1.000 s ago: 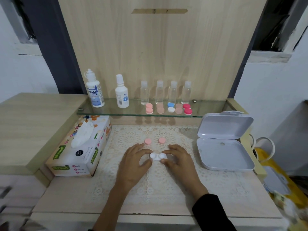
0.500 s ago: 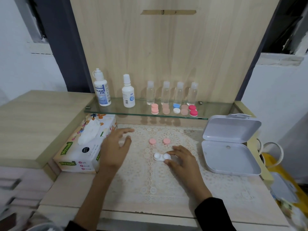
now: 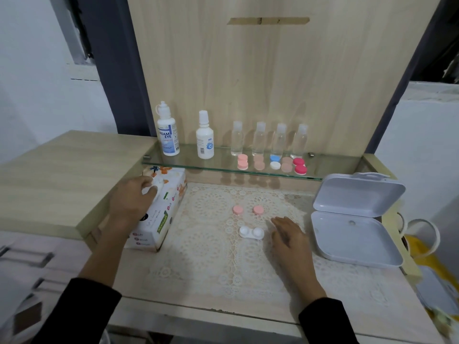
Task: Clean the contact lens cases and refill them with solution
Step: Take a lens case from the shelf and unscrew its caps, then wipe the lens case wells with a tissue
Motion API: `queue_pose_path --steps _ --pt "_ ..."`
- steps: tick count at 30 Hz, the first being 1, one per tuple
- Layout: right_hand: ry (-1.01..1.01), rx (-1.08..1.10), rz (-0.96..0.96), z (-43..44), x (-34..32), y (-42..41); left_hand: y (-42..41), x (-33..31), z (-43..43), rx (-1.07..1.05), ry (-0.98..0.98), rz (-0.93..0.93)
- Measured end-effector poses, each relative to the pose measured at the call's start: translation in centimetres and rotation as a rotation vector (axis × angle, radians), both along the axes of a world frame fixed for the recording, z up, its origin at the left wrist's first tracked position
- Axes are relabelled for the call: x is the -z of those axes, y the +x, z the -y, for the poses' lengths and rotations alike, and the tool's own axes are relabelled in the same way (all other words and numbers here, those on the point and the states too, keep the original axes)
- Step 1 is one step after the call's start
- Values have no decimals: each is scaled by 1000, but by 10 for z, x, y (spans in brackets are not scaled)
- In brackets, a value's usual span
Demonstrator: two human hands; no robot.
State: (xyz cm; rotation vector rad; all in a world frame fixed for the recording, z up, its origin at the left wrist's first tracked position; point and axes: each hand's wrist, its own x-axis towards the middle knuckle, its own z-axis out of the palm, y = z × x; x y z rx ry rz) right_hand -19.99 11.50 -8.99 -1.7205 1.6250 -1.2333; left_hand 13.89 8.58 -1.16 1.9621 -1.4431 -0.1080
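Lens case [image 3: 251, 233]: white, twin-well, lying just below centre of the frame on the lace mat [image 3: 211, 256]. Both wells are uncovered and face up. Its two pink caps [image 3: 237, 209] sit side by side on the mat just above it, apart from the case and from each other. The wells look pale and glossy; cannot tell whether any liquid is in them.

Left hand [image 3: 131, 199]: at left of the frame, on top of the tissue box [image 3: 162, 214]. Its fingers are curled round the white tissue [image 3: 156, 188] that stands out of the slot. It is grasping the tissue, which is not yet pulled free.

Right hand [image 3: 289, 238]: released, fingers straight, lying flat on the mat just right of the case. A narrow gap shows between fingertips and case; no contact seen.

Progress, judged: early.
- Done: first case uncapped and laid out.
- In hand: fetching a tissue, presumably to wipe the wells.
- Left: wipe or rinse, refill from one of the two solution bottles [image 3: 168, 135] at the left end of the glass shelf [image 3: 221, 167], then recap. Neither bottle is touched.

More cases [image 3: 275, 165] wait capped in a row on the shelf, right of centre: pink, peach, blue-and-white, deep pink. They stand in front of four small clear bottles [image 3: 258, 140]. None of them is opened yet. A white hinged box [image 3: 355, 234] stands open at right of the frame.
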Motion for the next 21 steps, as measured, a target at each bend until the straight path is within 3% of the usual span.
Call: queue_pose_path --steps 2,6,12,21 --pt "-15 10 5 -1 -1 0 -2 5 -1 -6 -59 1" --pt "27 3 -161 1 0 -1 -2 8 -2 -12 -124 13" --pt "36 -3 -188 3 0 -3 -4 1 -8 -49 -302 -33" --pt "27 9 -178 4 1 -4 -5 -29 -5 -139 -434 -268"
